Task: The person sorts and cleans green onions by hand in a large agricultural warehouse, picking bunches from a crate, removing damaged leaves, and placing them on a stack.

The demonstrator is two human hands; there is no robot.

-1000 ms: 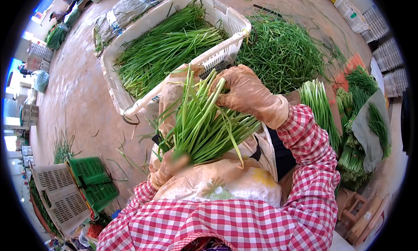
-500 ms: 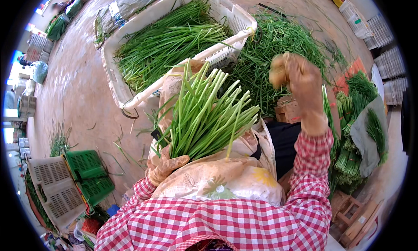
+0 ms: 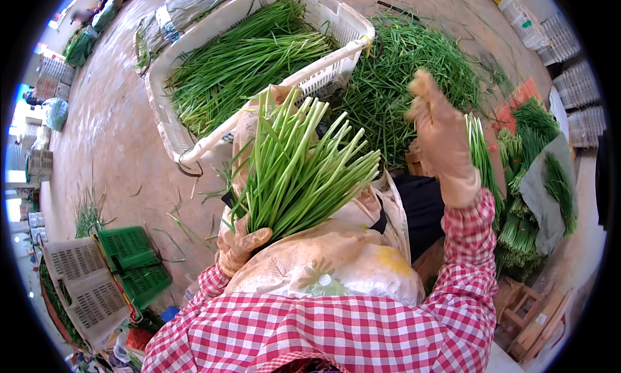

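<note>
My left hand [image 3: 240, 247], in a tan glove, is closed round the base of a thick bunch of garlic chives [image 3: 304, 172] above my lap. The pale stem ends fan out up and to the right. Raised to the right of the bunch is my right hand [image 3: 440, 124], gloved too and slightly blurred. Its fingers are loosely stretched and somewhat apart, with nothing visible in them. Beyond the bunch stands a white crate [image 3: 217, 137], tilted and heaped with more chives [image 3: 259, 69]. A stained, flower-patterned apron [image 3: 362, 269] covers my lap.
Loose green leaves [image 3: 414, 69] lie piled right of the crate. Tied chive bundles [image 3: 517, 234] rest at the right beside a grey cloth [image 3: 546, 195]. White [image 3: 84, 289] and green [image 3: 132, 260] crates stand at the lower left. A wooden stool [image 3: 521, 308] is at the lower right.
My right hand has shifted slightly, and its fingers have loosened from a more curled shape. The bunch in my left hand has moved a little to the left.
</note>
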